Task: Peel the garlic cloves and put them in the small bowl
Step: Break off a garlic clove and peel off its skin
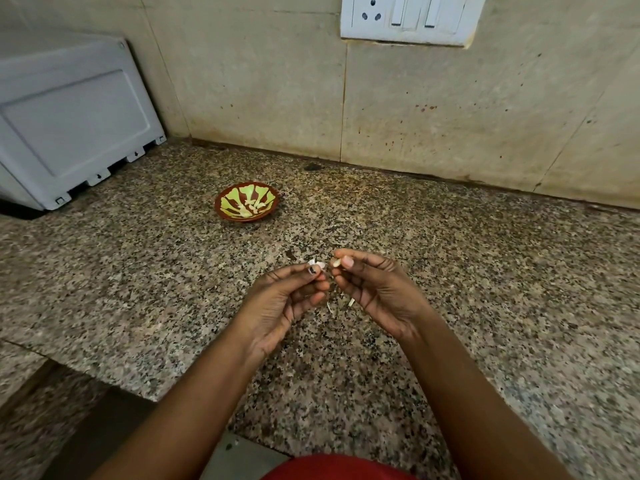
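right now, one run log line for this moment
step: peeling | left hand: pinches garlic skin | right hand: pinches garlic clove | bowl: holds peeled cloves, apart from hands

Place: a home kitchen, seen from above a cooking counter.
Worktop: speckled brown-and-black granite worktop (467,271) with a stepped edge at the near left, the kind fitted in a house kitchen.
Wall: beige stone-look wall tiles (263,84) behind it, flecked with small reddish food splashes at the right.
Power: white wall plate with a socket and rocker switches (410,19) set at the far top of the wall.
Appliance: pale grey box-shaped appliance (69,123) standing at the far left.
Food: small brown-rimmed bowl with a green leaf pattern (228,211) holding pale peeled garlic cloves (254,204).
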